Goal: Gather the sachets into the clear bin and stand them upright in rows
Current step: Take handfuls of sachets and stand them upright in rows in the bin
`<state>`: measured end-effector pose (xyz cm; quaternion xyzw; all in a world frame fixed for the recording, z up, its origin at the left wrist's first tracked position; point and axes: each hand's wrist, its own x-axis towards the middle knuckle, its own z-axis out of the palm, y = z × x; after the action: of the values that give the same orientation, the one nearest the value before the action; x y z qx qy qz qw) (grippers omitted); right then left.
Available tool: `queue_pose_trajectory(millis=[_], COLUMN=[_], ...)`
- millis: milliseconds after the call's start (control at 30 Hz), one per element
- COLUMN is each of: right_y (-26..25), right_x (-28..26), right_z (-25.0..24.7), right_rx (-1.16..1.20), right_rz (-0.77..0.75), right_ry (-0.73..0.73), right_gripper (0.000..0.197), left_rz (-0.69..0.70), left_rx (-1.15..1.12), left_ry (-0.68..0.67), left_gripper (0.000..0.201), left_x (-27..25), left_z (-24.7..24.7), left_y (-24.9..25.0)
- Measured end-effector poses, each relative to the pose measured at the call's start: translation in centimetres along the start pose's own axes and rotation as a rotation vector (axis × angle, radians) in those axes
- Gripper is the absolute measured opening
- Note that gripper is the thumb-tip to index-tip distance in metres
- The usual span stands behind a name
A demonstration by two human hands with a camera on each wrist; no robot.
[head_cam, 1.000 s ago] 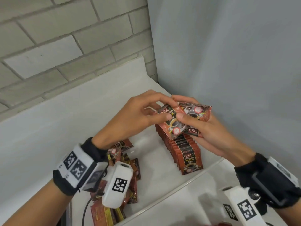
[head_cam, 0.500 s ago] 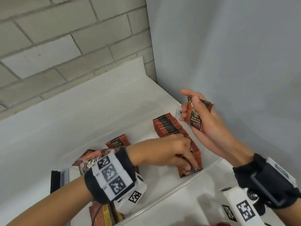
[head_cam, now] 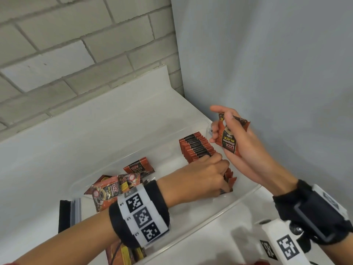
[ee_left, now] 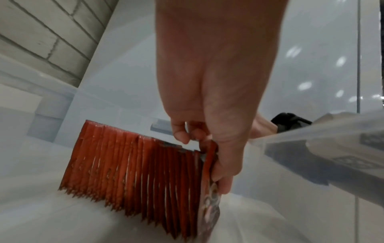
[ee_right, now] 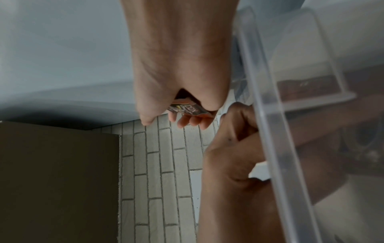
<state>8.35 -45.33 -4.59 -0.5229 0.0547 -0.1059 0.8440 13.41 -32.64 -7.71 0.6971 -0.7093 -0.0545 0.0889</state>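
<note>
The left hand [head_cam: 208,175] pinches a sachet [ee_left: 209,172] upright against the near end of the standing row [head_cam: 198,148], so it joins the row without toppling. The right hand [head_cam: 240,148] curls round a spare sachet [head_cam: 229,139] above the far right corner of the clear bin [head_cam: 246,196], likely next. Loose sachets [head_cam: 114,188] lie flat at the bin's left end. The bin sits on a white surface [head_cam: 95,134] in a corner of brick and grey walls.

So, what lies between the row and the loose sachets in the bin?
Only bare bin floor, seen in the head view; the row and loose sachets stay apart.
</note>
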Motion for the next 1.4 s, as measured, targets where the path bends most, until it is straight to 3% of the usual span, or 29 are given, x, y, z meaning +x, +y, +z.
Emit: queue_pose_trajectory(millis=[300, 667, 900, 1033, 1200, 1400], right_y=[-0.1, -0.1, 0.0, -0.2, -0.2, -0.4], right_x=[0.0, 0.0, 0.1, 0.1, 0.1, -0.1], right_z=[0.0, -0.3, -0.6, -0.8, -0.6, -0.3], right_rx=[0.005, 0.105, 0.24, 0.286, 0.23, 0.152], right_rz=[0.007, 0.019, 0.07, 0.12, 0.144, 0.098], right_ry=[0.004, -0.019, -0.048, -0.048, 0.004, 0.009], right_gripper=[0.043, 0.035, 0.042, 0.046, 0.036, 0.036], left_rz=[0.0, 0.019, -0.001, -0.086, -0.339, -0.526], left_rx=[0.195, 0.196, 0.05, -0.257, -0.589, -0.785], left_ry=[0.011, -0.013, -0.069, -0.057, 0.096, 0.317], left_gripper=[0.025, 0.016, 0.023, 0.026, 0.016, 0.028], left_x=[-0.1, -0.5, -0.9, -1.7, -3.2, -3.0], left_z=[0.9, 0.9, -0.1, -2.2, -5.1, -6.0], left_y=[0.2, 0.3, 0.0, -1.0, -2.3, -2.1])
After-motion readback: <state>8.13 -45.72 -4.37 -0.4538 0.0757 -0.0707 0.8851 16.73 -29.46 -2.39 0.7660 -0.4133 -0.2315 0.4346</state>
